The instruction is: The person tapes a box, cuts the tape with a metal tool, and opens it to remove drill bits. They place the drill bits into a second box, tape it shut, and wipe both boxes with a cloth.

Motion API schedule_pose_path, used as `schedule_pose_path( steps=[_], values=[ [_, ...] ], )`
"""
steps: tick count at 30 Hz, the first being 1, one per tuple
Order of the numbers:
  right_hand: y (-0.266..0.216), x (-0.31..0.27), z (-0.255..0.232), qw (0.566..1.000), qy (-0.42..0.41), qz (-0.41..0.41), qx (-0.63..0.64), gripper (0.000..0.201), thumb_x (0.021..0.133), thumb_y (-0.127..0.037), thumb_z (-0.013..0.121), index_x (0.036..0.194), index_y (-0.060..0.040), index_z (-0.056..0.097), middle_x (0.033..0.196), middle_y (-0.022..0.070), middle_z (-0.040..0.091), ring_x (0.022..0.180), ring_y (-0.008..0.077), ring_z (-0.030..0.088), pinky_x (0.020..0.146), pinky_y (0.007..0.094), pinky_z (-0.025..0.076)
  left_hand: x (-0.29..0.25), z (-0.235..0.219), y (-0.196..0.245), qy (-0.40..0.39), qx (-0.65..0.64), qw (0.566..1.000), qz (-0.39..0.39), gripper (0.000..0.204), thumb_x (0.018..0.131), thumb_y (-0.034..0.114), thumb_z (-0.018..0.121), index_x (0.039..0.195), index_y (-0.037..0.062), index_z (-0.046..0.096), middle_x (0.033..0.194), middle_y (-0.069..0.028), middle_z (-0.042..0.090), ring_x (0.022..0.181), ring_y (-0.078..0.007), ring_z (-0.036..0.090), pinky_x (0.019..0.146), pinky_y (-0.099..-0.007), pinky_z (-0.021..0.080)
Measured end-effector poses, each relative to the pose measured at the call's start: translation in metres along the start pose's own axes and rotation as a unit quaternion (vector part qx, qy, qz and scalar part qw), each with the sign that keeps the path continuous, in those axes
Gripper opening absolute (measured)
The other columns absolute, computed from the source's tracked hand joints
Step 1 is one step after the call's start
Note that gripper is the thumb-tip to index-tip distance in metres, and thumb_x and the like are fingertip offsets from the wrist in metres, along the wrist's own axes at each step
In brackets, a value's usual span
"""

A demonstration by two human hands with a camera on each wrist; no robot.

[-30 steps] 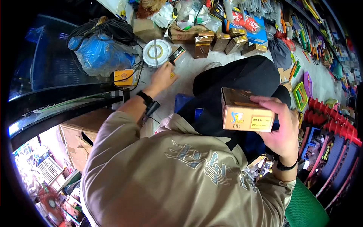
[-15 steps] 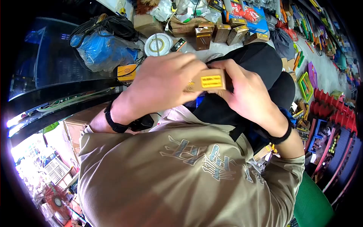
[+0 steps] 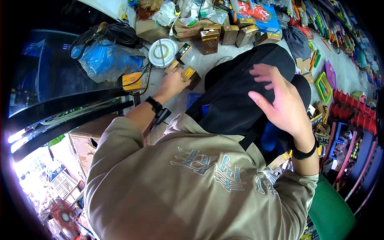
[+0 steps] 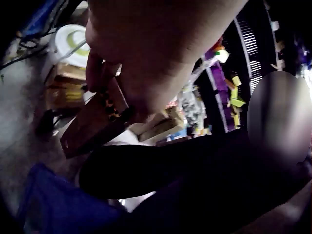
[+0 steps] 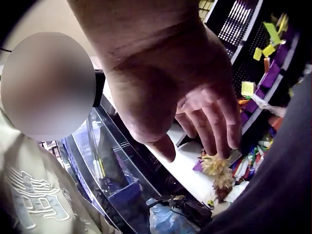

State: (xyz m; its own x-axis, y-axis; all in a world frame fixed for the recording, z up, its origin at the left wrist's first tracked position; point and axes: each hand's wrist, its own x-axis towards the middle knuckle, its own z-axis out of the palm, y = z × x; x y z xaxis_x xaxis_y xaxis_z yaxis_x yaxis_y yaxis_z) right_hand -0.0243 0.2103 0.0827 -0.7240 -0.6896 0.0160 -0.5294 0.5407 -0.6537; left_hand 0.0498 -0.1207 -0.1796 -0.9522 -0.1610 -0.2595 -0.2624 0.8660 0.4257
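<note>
Low over the floor, my left hand (image 3: 173, 85) grips a small brown cardboard box (image 3: 193, 77) with a yellow label. The left wrist view has that brown box (image 4: 92, 127) tilted under the fingers. A second brown box (image 4: 66, 87) stands just beyond it, near a white round lid (image 3: 163, 53). In the head view that second box (image 3: 173, 66) is partly hidden behind the left hand. My right hand (image 3: 282, 102) hovers over the dark-trousered lap, fingers spread and nothing in them. The right wrist view shows the same empty right hand (image 5: 180, 97).
Several brown boxes (image 3: 210, 41) stand in a row on the floor ahead. A dark box with an orange stripe (image 3: 184, 53) lies beside the lid. At left are a blue plastic bag (image 3: 105, 60) with black cable and an orange box (image 3: 133, 81). Red coiled items (image 3: 354, 112) stand at right.
The brown box in my right hand came to both hands in front of the lap. My left hand has since carried it forward and left toward the lid, and the right hand has let go.
</note>
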Motion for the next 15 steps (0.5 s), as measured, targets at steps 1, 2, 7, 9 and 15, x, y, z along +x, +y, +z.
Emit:
schedule_pose_path(
  steps=[1,2,7,9,15],
  values=[
    [0.000,-0.004,-0.003,1.000,0.001,0.001,-0.001,0.054,0.092,-0.019,0.079,0.136,-0.0031,0.053,0.125,0.0155,0.071,0.110,0.0323,0.072,0.091,0.0420,0.059,0.003,0.016,-0.008,-0.015,-0.004,0.999,-0.045,0.049,0.080,0.036,0.083,0.117,0.0061,0.069,0.113,-0.0182,0.069,0.108,-0.0402,0.068,0.091,-0.0508,0.055],
    [0.000,-0.008,-0.006,1.000,0.008,0.009,0.000,0.054,0.092,-0.018,0.079,0.137,-0.0026,0.053,0.126,0.0159,0.071,0.111,0.0324,0.072,0.091,0.0416,0.059,0.005,0.027,-0.014,-0.015,-0.004,0.999,-0.043,0.049,0.080,0.036,0.083,0.117,0.0061,0.069,0.113,-0.0182,0.069,0.108,-0.0402,0.068,0.091,-0.0508,0.055],
    [0.008,-0.041,-0.026,0.997,0.028,0.078,-0.001,0.053,0.091,-0.014,0.079,0.137,-0.0012,0.055,0.129,0.0159,0.070,0.116,0.0333,0.070,0.093,0.0412,0.057,0.001,0.083,-0.058,0.059,0.015,0.997,-0.055,0.055,0.079,0.030,0.086,0.124,0.0058,0.067,0.138,-0.0152,0.052,0.129,-0.0374,0.054,0.102,-0.0497,0.049],
    [0.018,-0.054,-0.029,0.995,0.024,0.100,-0.017,0.053,0.092,-0.014,0.079,0.137,-0.0007,0.055,0.129,0.0163,0.070,0.117,0.0341,0.069,0.094,0.0415,0.057,-0.006,0.091,-0.058,0.056,0.027,0.996,-0.057,0.055,0.078,0.028,0.086,0.124,0.0056,0.066,0.141,-0.0141,0.050,0.131,-0.0378,0.051,0.103,-0.0498,0.048],
    [0.039,-0.075,-0.022,0.987,0.004,0.155,-0.038,0.050,0.092,-0.013,0.078,0.134,0.0018,0.056,0.129,0.0201,0.069,0.119,0.0391,0.067,0.097,0.0432,0.056,-0.010,0.111,-0.060,0.090,0.045,0.993,-0.068,0.066,0.077,0.024,0.088,0.132,0.0060,0.058,0.146,-0.0139,0.046,0.132,-0.0395,0.049,0.105,-0.0522,0.047]
  ],
)
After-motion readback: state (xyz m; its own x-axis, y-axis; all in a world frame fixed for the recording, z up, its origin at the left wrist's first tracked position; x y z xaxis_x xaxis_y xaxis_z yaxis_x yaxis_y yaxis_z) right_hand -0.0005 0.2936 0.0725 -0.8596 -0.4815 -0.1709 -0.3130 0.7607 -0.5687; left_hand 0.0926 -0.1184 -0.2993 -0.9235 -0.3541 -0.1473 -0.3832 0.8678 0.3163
